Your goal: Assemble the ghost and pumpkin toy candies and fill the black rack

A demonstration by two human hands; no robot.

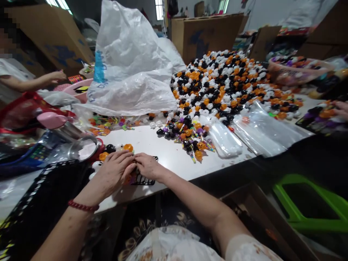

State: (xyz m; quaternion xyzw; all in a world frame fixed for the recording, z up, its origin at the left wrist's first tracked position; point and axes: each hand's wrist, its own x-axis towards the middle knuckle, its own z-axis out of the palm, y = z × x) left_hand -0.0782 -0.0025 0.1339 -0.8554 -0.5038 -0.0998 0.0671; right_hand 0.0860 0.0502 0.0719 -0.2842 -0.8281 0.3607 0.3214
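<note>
Both hands meet over a small black grid-like plastic piece (149, 180) at the table's front edge. My left hand (112, 172), with a red bead bracelet on its wrist, curls palm-down with its fingers together. From the other side my right hand (149, 167) reaches in, its fingertips drawn together against the left hand's fingers. Whatever lies between the fingers is hidden. A bit of orange and purple shows under the left hand. Just beyond the left hand sit an orange pumpkin-shaped piece (128, 147), a black piece (110, 148) and white pieces (97, 165).
A large heap of orange, black and white pieces (217, 87) covers the table's back right. Nearer lie mixed small toys (194, 139) and clear plastic bags (269, 128). Stacked black grids (51, 192) stand left. A white sack (130, 65) rises behind. Other people's hands (57, 76) show at both sides.
</note>
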